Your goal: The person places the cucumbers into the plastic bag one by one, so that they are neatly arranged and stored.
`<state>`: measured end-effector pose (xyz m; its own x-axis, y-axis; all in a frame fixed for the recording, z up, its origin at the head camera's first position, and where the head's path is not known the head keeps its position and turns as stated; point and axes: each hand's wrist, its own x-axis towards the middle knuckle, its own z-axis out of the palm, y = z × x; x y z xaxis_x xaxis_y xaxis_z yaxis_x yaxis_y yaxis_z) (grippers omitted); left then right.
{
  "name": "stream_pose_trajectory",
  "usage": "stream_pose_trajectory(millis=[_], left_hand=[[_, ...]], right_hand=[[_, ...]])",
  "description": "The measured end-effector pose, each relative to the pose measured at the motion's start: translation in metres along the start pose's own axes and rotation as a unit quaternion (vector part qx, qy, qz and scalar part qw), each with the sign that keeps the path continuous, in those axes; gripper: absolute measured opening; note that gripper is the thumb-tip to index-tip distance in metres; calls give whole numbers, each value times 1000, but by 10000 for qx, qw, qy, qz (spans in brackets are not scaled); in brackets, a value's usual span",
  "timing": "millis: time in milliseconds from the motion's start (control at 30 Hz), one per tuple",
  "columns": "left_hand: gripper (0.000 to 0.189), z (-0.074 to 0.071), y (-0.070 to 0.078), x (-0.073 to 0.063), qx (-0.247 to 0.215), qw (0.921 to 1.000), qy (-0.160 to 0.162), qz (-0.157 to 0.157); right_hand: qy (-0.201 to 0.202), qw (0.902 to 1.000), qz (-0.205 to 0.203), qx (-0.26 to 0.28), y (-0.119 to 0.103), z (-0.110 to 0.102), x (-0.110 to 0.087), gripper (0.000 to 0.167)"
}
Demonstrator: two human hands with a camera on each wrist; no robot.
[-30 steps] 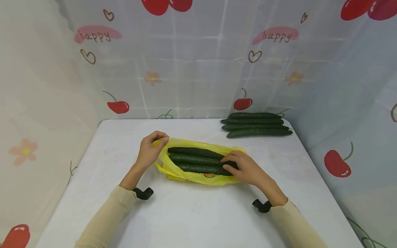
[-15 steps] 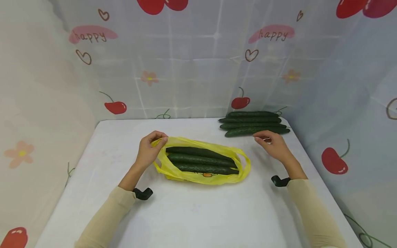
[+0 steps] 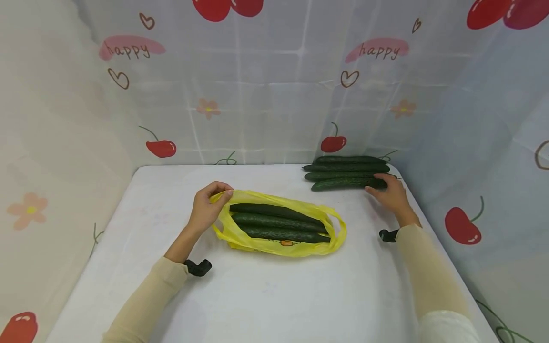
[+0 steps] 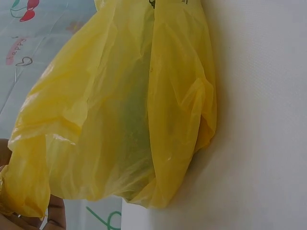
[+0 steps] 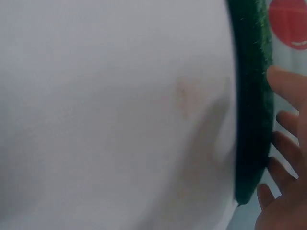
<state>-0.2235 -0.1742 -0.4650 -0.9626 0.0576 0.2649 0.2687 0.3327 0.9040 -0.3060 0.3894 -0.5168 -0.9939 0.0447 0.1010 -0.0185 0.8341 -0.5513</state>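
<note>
Cucumbers (image 3: pixel 280 223), three of them, lie side by side in the open mouth of a yellow plastic bag (image 3: pixel 257 245), which sits near the middle of the white worktop (image 3: pixel 270 305). Left hand (image 3: pixel 207 209) pinches the bag's rim at its left end, thumb against fingers; left wrist view shows yellow film bunched there. Bag's right-end handle loop lies loose. Four more cucumbers make a row (image 3: pixel 347 167) at the worktop's far right corner, roughly parallel to the far edge. Right hand (image 3: pixel 392 195) is at the right end of the nearest one, thumb on the near side, fingers over it; right wrist view has the fingers spread along its edge, can't tell if they grip. Patterned curtain (image 3: pixel 266 71) rises behind the far edge.
</note>
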Motion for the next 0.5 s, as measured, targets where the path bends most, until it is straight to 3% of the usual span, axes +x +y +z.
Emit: stream_pose_trajectory(millis=[133,267,500], left_hand=[[17,1,-1,0,-77,10000,-30,20],[17,2,-2,0,-79,10000,-44,37],[18,0,-3,-1,15,10000,-53,-27]], right_hand=[[-48,9987,284,-418,5,5,0,84],[6,9981,295,-532,4,6,-3,88],[141,9982,-126,-561,6,2,-10,74]])
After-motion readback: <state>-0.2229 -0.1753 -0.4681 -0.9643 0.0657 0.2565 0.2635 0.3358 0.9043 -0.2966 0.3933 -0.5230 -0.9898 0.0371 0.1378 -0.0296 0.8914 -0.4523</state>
